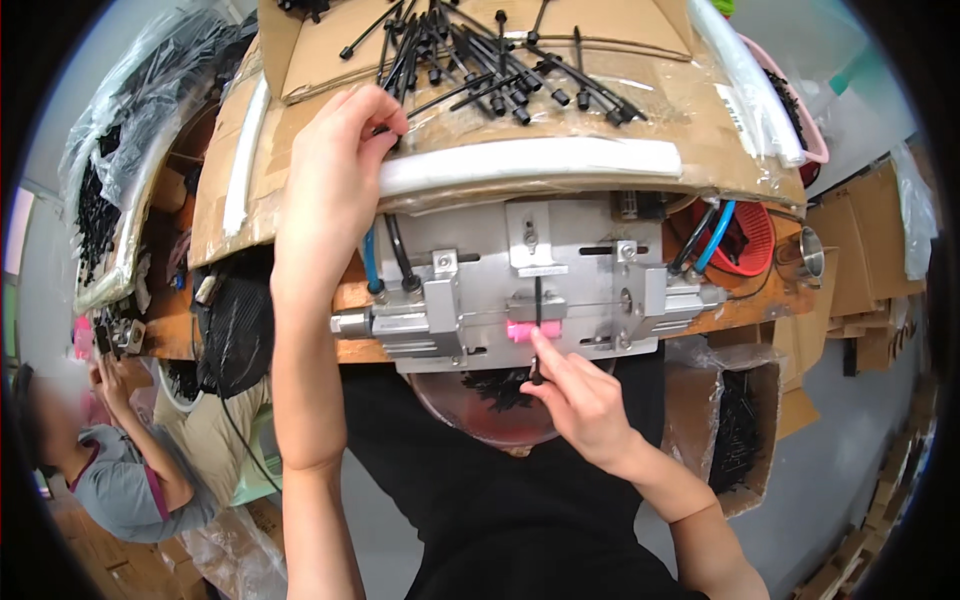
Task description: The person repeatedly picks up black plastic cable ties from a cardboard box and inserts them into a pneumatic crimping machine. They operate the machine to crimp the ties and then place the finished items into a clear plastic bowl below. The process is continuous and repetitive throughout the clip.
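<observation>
Seating black cable tie point(537, 330) upright in metal fixture point(520, 290) slot over pink block point(532, 331); right hand point(580, 400) pinches its lower end. Left hand point(340, 160) grasps next tie from pile point(490, 60) on cardboard tray point(660, 110). Keep tie straight, fully seated.

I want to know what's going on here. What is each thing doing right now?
left hand: raised, fingers pinching black cable ties at the pile's edge.
right hand: holding one black tie upright in the fixture.
metal fixture: tie standing in its middle slot, above the pink block.
red bowl: under the fixture, some black pieces inside.
red basket: mostly hidden.
</observation>
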Tool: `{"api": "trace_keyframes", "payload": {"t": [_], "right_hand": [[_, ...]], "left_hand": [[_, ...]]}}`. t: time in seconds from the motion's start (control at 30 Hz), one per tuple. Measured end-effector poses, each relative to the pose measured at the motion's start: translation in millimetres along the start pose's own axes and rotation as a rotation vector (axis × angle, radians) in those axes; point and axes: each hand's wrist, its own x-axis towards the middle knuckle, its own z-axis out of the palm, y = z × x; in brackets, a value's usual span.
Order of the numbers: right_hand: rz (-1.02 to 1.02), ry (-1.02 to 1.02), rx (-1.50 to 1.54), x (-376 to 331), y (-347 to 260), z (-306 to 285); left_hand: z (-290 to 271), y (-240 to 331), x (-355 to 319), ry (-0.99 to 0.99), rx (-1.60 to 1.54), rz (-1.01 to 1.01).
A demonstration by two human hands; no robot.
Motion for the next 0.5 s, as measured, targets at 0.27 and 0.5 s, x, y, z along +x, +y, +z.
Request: {"api": "trace_keyframes", "payload": {"t": [0.27, 0.5], "right_hand": [[-0.240, 0.093, -0.329, 75, -11, -78], [-0.172, -0.154, -0.798, 263, 8, -118]], "left_hand": [[-15, 36, -61, 0.246, 0.143, -0.015], [33, 98, -158, -0.051, 0.049, -0.009]]}}
